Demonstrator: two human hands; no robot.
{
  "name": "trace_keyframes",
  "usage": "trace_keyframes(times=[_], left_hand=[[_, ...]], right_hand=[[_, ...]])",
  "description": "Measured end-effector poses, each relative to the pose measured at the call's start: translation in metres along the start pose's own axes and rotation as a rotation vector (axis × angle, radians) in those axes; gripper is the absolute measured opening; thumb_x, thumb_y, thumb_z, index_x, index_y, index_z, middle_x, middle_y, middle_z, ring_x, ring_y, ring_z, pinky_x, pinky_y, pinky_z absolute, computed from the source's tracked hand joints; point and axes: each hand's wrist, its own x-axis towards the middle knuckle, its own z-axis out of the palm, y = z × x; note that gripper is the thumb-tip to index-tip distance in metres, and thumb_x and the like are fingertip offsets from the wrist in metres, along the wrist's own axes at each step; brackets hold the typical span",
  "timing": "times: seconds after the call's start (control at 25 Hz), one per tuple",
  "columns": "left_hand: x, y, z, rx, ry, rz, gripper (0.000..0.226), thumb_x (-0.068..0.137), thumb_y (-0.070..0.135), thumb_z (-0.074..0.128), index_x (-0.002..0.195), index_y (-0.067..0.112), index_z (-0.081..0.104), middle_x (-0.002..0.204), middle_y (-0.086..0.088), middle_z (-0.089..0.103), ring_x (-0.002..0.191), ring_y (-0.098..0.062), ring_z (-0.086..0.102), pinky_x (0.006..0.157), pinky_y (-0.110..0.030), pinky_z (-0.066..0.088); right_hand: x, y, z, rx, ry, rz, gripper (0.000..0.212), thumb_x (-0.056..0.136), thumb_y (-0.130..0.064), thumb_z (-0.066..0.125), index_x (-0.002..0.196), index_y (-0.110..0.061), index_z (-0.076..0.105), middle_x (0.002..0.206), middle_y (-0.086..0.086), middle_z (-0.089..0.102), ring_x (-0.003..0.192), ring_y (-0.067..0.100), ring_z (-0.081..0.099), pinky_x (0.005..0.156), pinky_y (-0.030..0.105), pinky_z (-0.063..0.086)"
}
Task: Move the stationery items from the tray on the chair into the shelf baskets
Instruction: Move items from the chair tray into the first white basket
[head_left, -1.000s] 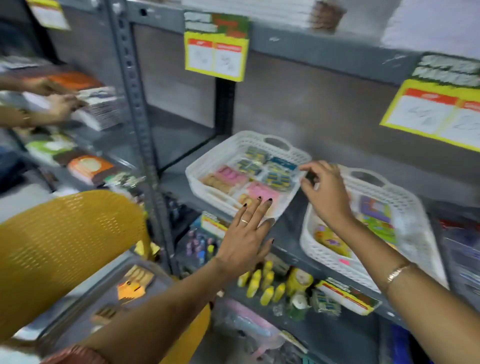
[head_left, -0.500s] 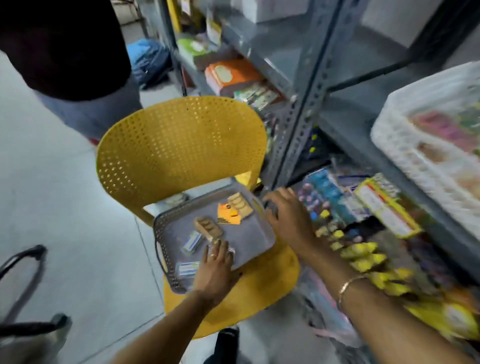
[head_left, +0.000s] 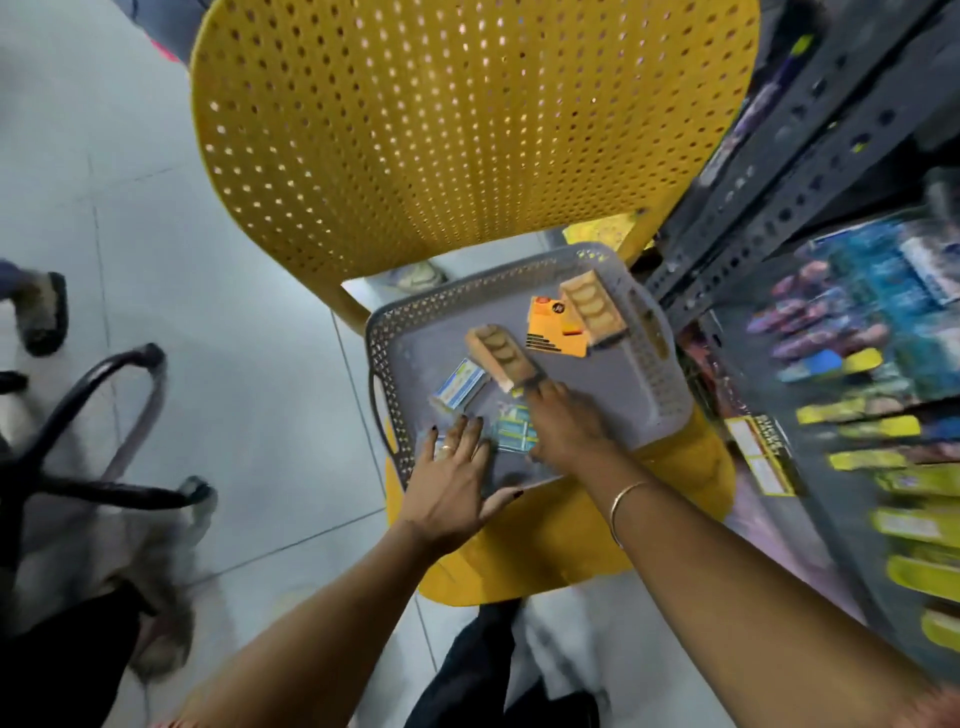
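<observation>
Grey perforated tray (head_left: 655, 364) on a yellow chair (head_left: 467, 130), beside a metal shelf (head_left: 810, 171). Left hand (head_left: 451, 480), fingers (head_left: 470, 434) spread flat on the tray's near edge. Right hand (head_left: 563, 423), fingers reaching a tan box (head_left: 497, 352); whether they pinch it cannot be told. Beyond lie an orange card (head_left: 555, 328) and a second tan box (head_left: 592, 306); a blue-white box (head_left: 460, 385) lies between the hands' fingertips.
</observation>
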Motion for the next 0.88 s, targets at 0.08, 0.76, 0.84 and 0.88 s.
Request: trace_keyframes(times=[0.08,0.76,0.84,0.88], left_hand=[[-0.001,-0.003,0.006,0.006,0.006,-0.002,0.085,0.086,0.069,0.012,0.138,0.007,0.036,0.147,-0.017,0.031,0.137,-0.031,0.022,0.108,-0.054,0.016],[-0.004,-0.002,-0.017,-0.04,0.012,-0.004,0.092,0.081,0.075,0.001,0.144,0.012,0.022,0.153,-0.01,0.013,0.14,-0.028,0.008,0.11,-0.056,0.012],[0.001,-0.001,-0.051,-0.061,0.047,0.041,0.094,0.081,0.076,0.003,0.142,0.009,0.029,0.151,-0.011,0.021,0.139,-0.03,0.015,0.108,-0.058,0.013],[0.006,-0.001,-0.073,-0.055,0.076,0.087,0.093,0.082,0.075,0.007,0.141,0.008,0.033,0.149,-0.013,0.026,0.137,-0.031,0.019,0.106,-0.059,0.015]], right_hand=[[0.006,-0.002,0.007,-0.044,0.004,-0.006,0.079,0.07,-0.026,0.077,0.132,-0.006,0.032,0.136,0.016,0.04,0.124,0.031,0.039,0.097,0.039,0.044],[-0.042,0.035,-0.065,0.029,0.189,0.123,0.062,0.077,-0.023,0.069,0.128,-0.007,0.036,0.133,0.014,0.04,0.125,0.031,0.037,0.089,0.041,0.045],[-0.059,0.039,-0.109,0.076,0.244,0.136,0.062,0.077,-0.025,0.069,0.127,-0.007,0.038,0.133,0.015,0.04,0.125,0.033,0.036,0.088,0.043,0.044],[-0.07,0.04,-0.134,0.115,0.278,0.146,0.063,0.076,-0.026,0.069,0.127,-0.007,0.039,0.132,0.016,0.04,0.124,0.034,0.037,0.088,0.043,0.044]])
